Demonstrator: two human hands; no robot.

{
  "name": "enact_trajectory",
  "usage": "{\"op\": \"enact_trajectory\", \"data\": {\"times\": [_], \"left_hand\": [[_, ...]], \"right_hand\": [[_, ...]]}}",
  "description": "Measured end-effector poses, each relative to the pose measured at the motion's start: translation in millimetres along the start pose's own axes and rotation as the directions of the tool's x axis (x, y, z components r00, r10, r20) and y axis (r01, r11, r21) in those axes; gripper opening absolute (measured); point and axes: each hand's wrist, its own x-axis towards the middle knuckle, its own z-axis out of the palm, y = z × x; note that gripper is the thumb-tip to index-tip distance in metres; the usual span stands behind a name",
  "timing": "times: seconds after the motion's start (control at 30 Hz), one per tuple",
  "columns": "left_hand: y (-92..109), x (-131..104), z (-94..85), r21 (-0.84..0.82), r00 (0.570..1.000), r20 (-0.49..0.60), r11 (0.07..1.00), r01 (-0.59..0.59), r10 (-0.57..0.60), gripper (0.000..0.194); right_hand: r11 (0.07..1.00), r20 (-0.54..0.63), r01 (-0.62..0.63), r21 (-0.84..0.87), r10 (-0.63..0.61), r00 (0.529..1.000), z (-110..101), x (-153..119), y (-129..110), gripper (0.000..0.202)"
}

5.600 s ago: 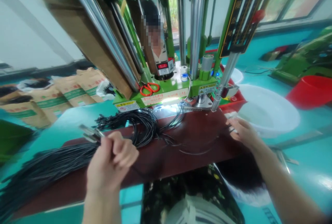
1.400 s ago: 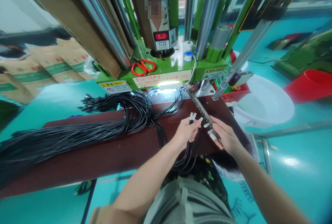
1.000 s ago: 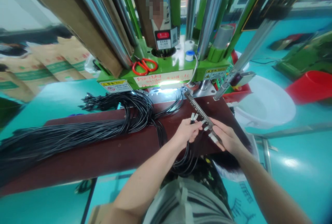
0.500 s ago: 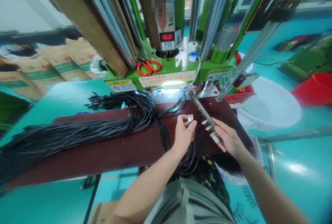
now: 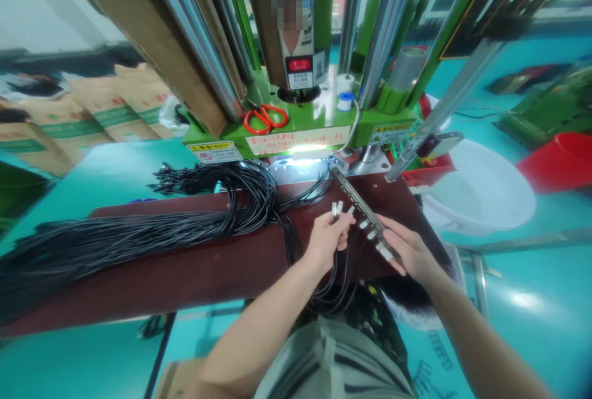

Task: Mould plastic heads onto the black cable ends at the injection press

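Pinching silver connectors [image 5: 337, 208] in the left hand [image 5: 327, 235], with two pointing upward and away and a third angled toward a slim metal bar [image 5: 362, 206], too small to tell whether touching. Gripping the near end of that bar in the right hand [image 5: 409, 254], with its long axis slanting from lower right to upper left, its far end aimed at the lit area of the green machine [image 5: 296, 120], and silver pieces [image 5: 371, 234] jutting from its left edge. Holding both hands near each other yet apart, over the right part of the dark red worktop [image 5: 222, 263]. Trailing below the left hand, over the near edge: black cables [image 5: 335, 272].

Farther left, stretched lengthwise toward the left end of the worktop: a long cable bundle [image 5: 139, 232], beside a looped coil [image 5: 254, 192] with dark end pieces [image 5: 173, 178] pointing left.

On the machine's front, between two yellow-headed warning labels [image 5: 215, 152]: a white strip [image 5: 296, 141] with red handwriting, too blurred to read. Higher, at the middle: a red, black and white label [image 5: 300, 72] with illegible print. Upper right: a black panel [image 5: 472, 26] with blurred gold lettering. Beyond, at left: paper sacks [image 5: 99, 112] with green bands and unreadable red print.
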Motion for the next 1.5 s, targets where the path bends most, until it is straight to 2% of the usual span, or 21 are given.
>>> {"op": "enact_trajectory", "data": {"times": [0.1, 0.23, 0.47, 0.63, 0.7, 0.8, 0.87, 0.93, 1.03, 1.17, 1.23, 1.33, 1.5], "left_hand": [[2, 1, -0.3, -0.027, 0.997, 0.061, 0.998, 0.049, -0.047, 0.033], [3, 3, -2.3, -0.015, 0.993, 0.088, 0.996, 0.082, -0.081, 0.032], [3, 6, -5.9, -0.003, 0.996, 0.065, 0.998, 0.069, -0.069, 0.033], [0, 7, -8.1, 0.076, 1.0, 0.013, 0.997, 0.013, -0.014, 0.03], [-1, 8, -10.2, 0.188, 0.999, -0.003, 0.982, -0.038, 0.039, 0.031], [1, 7, -15.7, 0.377, 0.976, -0.019, 0.905, -0.195, 0.218, 0.038], [2, 6, -20.1, 0.416, 0.936, -0.071, 0.863, -0.287, 0.346, 0.043], [2, 5, -23.3, 0.383, 0.904, -0.141, 0.865, -0.325, 0.402, 0.042], [-3, 5, -23.7, 0.295, 0.921, -0.154, 0.907, -0.302, 0.357, 0.034], [-7, 6, -19.9, 0.3, 0.963, -0.016, 0.92, -0.253, 0.27, 0.032], [-6, 6, -18.9, 0.306, 0.975, 0.021, 0.927, -0.218, 0.223, 0.032], [-4, 7, -19.3, 0.297, 0.982, -0.009, 0.939, -0.177, 0.188, 0.031], [-5, 7, -23.0, 0.341, 0.982, -0.033, 0.926, -0.163, 0.185, 0.033]], "right_hand": [[1.0, 0.027, 0.001, -0.003, 0.0, 1.0, -3, 1, 1, 0.051], [1.0, 0.071, -0.009, -0.025, 0.011, 0.997, -6, 3, 2, 0.053], [0.996, 0.085, -0.034, -0.08, 0.041, 0.996, -7, 3, 1, 0.051], [0.975, 0.15, 0.07, -0.212, -0.039, 0.988, -8, 8, 7, 0.05], [0.979, 0.161, 0.047, -0.2, -0.014, 0.987, -8, 9, 7, 0.05], [0.993, 0.143, -0.048, -0.111, 0.064, 0.988, -7, 7, 4, 0.051], [0.997, 0.112, -0.049, -0.066, 0.056, 0.992, -7, 6, 1, 0.049], [0.998, 0.108, -0.024, -0.055, 0.03, 0.994, -7, 5, -1, 0.048], [0.999, 0.132, -0.004, -0.053, 0.011, 0.991, -8, 6, -1, 0.048], [0.998, 0.182, -0.006, -0.065, 0.017, 0.983, -11, 8, 1, 0.051], [0.997, 0.224, -0.01, -0.08, 0.028, 0.974, -14, 9, 3, 0.053], [0.996, 0.268, -0.011, -0.091, 0.035, 0.963, -17, 10, 3, 0.055], [0.989, 0.272, -0.058, -0.133, 0.093, 0.958, -17, 9, 1, 0.058]]}}
